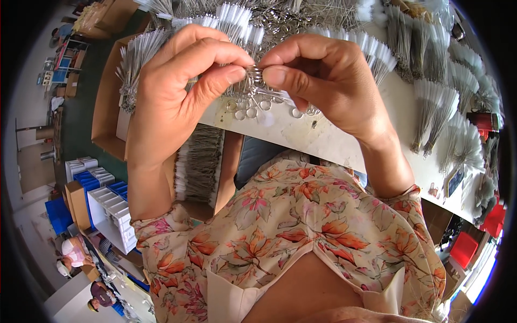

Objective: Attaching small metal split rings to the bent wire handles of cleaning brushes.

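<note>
Thumb and forefinger of the left hand (175, 81) and the right hand (331, 78) close in tight pinches on a small cluster of silvery metal rings (257, 77), held between them above the pale table (344, 151). In this head view, loose rings (246, 113) lie near the table's edge; white-bristled wire brushes (431, 110) lie bundled at right.
</note>
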`<state>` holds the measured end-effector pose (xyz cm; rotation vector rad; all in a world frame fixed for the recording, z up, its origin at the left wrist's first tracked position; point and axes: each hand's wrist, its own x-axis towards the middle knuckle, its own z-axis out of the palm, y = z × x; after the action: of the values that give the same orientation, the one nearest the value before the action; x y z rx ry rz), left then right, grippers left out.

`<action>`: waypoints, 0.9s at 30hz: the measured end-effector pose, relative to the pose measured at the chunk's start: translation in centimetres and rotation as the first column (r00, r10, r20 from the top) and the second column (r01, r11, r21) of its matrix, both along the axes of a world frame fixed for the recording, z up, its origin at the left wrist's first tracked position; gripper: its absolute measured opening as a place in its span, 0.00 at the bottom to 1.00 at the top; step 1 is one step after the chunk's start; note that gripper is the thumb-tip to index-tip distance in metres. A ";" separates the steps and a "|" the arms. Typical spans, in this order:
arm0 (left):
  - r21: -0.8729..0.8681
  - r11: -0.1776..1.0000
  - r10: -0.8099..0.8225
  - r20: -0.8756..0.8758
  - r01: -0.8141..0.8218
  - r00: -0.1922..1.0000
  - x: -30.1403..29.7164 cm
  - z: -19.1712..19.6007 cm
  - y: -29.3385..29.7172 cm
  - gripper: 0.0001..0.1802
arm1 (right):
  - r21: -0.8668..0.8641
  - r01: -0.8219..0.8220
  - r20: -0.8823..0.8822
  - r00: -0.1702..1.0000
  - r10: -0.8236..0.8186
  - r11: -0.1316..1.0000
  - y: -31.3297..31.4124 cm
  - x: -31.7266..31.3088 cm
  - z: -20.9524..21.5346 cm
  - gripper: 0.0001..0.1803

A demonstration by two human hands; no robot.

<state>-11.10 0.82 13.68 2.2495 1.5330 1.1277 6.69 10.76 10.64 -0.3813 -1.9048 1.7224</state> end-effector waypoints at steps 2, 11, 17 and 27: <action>-0.231 0.965 0.171 0.190 -0.125 0.967 0.4 -0.4 -0.6 0.09 | -0.164 -0.035 -0.022 0.999 0.031 0.986 0.0 0.0 -0.1 0.06; -0.340 0.937 0.239 0.462 -0.078 0.854 0.7 -1.0 -1.7 0.09 | -0.207 -0.092 -0.046 0.995 0.084 0.974 0.0 -1.0 -1.1 0.08; -0.459 0.884 0.332 0.743 0.083 0.581 -0.2 -1.4 -4.3 0.10 | -0.190 -0.142 -0.056 0.989 0.134 0.971 -1.8 -2.1 -1.4 0.08; 0.023 0.992 0.030 0.913 -0.126 0.407 0.3 -6.2 -7.2 0.10 | 0.004 -0.024 -0.305 0.952 0.024 1.000 -7.1 -6.0 -5.5 0.05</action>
<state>-10.78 -6.37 7.53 1.0823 1.0548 2.0026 0.68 3.64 5.10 -0.0836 -1.6909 1.6861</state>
